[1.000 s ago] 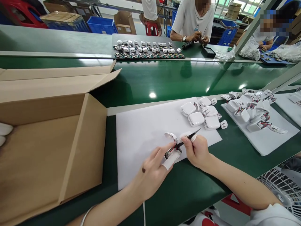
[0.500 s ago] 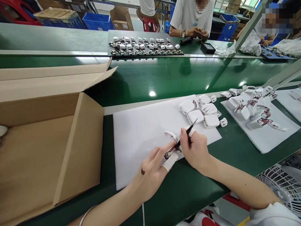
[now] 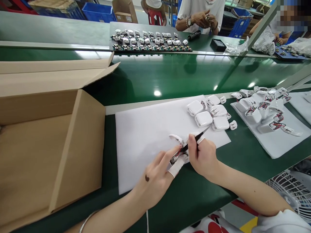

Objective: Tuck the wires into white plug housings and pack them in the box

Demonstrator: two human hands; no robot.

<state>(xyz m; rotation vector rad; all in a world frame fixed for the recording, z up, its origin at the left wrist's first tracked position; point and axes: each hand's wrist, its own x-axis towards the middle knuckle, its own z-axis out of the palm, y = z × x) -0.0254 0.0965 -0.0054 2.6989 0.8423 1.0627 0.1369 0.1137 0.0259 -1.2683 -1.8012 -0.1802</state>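
Observation:
My left hand (image 3: 157, 176) grips a small open white plastic case (image 3: 175, 158) between thumb and fingers, low on a white sheet (image 3: 138, 136). Red wires show in its opening, and a curved white cover piece (image 3: 176, 138) stands off its far side. Closed in a fist, my right hand (image 3: 203, 157) holds black tweezers (image 3: 199, 136). Their pointed silver end slants up to the right, while the dark end reaches the case's opening; my fingers hide the contact. White wraps cover some fingertips. Several closed white cases (image 3: 203, 119) lie beyond my right hand.
An open cardboard box (image 3: 91, 152) stands at left. More white cases with loose wires (image 3: 264, 124) sit on another sheet at right. Across the green conveyor (image 3: 145, 76), a co-worker's hands (image 3: 202, 20) are near a tray of small parts (image 3: 148, 40). A white fan (image 3: 289, 194) is lower right.
The tweezers have tilted, their pointed end now lower and farther right. My left hand keeps its hold on the case. The camera view has shifted slightly, and the co-worker's hands have moved.

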